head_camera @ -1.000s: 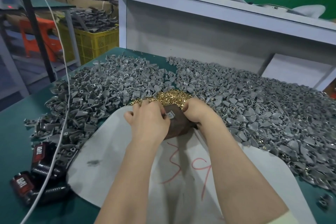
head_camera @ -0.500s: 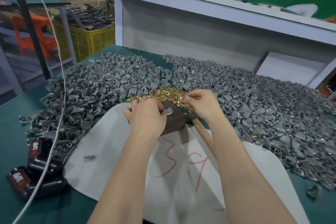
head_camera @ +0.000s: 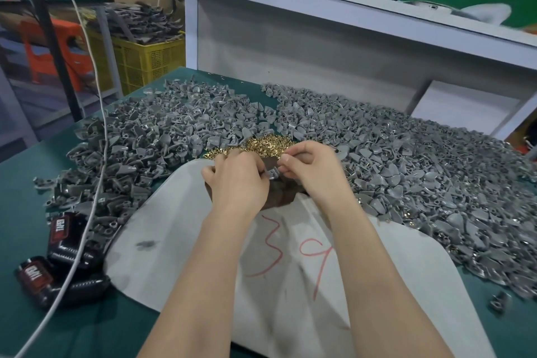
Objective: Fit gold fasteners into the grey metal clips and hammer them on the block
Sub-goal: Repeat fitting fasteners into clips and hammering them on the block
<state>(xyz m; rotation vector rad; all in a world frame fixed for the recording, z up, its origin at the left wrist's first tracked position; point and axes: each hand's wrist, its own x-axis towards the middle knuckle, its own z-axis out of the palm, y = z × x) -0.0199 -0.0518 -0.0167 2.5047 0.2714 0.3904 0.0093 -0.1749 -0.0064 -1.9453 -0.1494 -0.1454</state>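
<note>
Two hands meet over the block (head_camera: 280, 196): left hand (head_camera: 236, 180) grips a grey clip (head_camera: 273, 181); right hand (head_camera: 311, 167) pinches something too small to make out, just beside it.

fasteners (head_camera: 266, 145) behind block (head_camera: 280, 193), clips (head_camera: 406, 171) around

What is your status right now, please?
Left hand and right hand pinch one small grey metal clip over dark brown block. Loose gold fastener pile just beyond. Nothing in the way.

One grey metal clip (head_camera: 273, 182) is held over the dark brown block (head_camera: 280, 197), with gold fasteners (head_camera: 266, 144) heaped just behind, among loose grey clips (head_camera: 406, 171).
</note>
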